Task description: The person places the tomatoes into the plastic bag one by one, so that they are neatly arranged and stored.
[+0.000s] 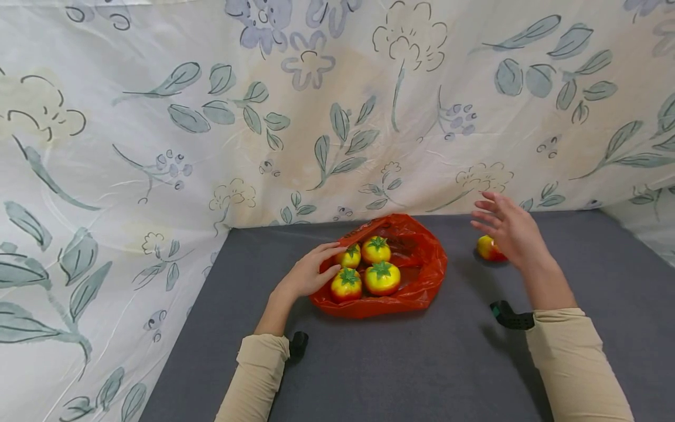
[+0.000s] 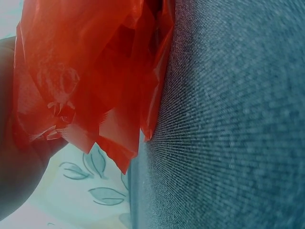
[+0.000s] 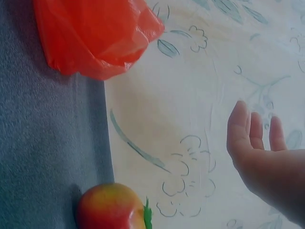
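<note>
A red plastic bag (image 1: 435, 275) lies on the grey table with its mouth spread wide. Several yellow-red tomatoes (image 1: 382, 278) with green leafy tops sit inside, towards its left. My left hand (image 1: 310, 271) holds the bag's left rim, fingers over the edge beside the tomatoes; in the left wrist view, red plastic (image 2: 86, 71) hides most of those fingers. To the right, my right hand (image 1: 508, 230) hovers in the air with fingers spread and loosely bent, holding nothing. Another tomato (image 1: 488, 248) rests on the table beyond it, partly covered by the hand.
The dark grey tabletop (image 1: 401, 363) runs back to a hanging white cloth (image 1: 327, 146) printed with leaves and flowers. Black wrist devices (image 1: 510, 316) are strapped near both sleeves.
</note>
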`<state>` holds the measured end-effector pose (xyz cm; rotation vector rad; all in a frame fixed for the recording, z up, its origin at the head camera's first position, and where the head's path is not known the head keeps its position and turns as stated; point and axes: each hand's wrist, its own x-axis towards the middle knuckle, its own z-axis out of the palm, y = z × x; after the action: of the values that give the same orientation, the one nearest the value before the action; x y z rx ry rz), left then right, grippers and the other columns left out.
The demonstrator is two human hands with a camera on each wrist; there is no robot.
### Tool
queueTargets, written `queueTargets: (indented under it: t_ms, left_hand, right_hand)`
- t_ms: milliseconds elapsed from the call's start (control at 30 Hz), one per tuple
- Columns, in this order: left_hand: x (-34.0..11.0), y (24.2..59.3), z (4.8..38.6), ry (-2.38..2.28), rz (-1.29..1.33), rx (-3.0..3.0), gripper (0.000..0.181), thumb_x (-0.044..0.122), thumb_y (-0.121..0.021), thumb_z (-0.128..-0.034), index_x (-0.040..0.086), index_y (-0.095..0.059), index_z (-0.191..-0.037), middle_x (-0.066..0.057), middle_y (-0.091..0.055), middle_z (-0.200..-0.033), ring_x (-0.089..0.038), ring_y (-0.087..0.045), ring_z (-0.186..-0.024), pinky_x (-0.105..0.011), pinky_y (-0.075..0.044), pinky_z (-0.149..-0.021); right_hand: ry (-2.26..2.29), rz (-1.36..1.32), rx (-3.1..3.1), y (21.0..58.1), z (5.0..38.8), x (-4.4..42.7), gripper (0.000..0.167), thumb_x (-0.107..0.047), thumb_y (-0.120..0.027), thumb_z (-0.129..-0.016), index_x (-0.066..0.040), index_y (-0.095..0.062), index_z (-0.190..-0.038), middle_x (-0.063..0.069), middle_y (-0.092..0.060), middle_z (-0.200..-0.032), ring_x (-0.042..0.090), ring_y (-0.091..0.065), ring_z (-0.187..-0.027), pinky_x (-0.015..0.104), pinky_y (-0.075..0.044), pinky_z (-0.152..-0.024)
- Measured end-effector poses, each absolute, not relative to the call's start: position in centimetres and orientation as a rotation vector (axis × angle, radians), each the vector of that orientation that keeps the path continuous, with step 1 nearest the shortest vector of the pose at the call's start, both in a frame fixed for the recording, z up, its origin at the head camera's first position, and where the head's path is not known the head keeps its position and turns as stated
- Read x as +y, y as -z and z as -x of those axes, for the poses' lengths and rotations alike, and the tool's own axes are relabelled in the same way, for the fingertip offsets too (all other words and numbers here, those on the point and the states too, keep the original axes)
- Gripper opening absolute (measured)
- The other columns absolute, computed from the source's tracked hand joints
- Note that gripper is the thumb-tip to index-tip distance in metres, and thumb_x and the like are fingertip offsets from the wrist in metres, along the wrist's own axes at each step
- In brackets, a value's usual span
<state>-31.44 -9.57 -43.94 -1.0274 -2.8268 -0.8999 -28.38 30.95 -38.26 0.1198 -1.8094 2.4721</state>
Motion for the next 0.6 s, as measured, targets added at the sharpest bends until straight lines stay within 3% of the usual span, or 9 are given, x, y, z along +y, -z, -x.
queueTargets:
  t_ms: [600]
  left_hand:
    - [-9.9,44.1,31.3,0.904,1.048,-2.811,0.045,0.022,-0.060,-0.0945,0.015,-0.052,-0.138,-0.008,-0.042,-0.144,-0.027,-0.040,-0.130,-0.048,-0.034,-0.105]
  right_hand:
    - [-2.445,0.043,-1.891,38.8,27.8,33.7,0.048,-0.042,-0.059,-0.091,-0.024,-0.043,-0.131,-0.003,-0.042,-0.123,0.016,-0.045,-0.112,0.020,-0.051,-0.077]
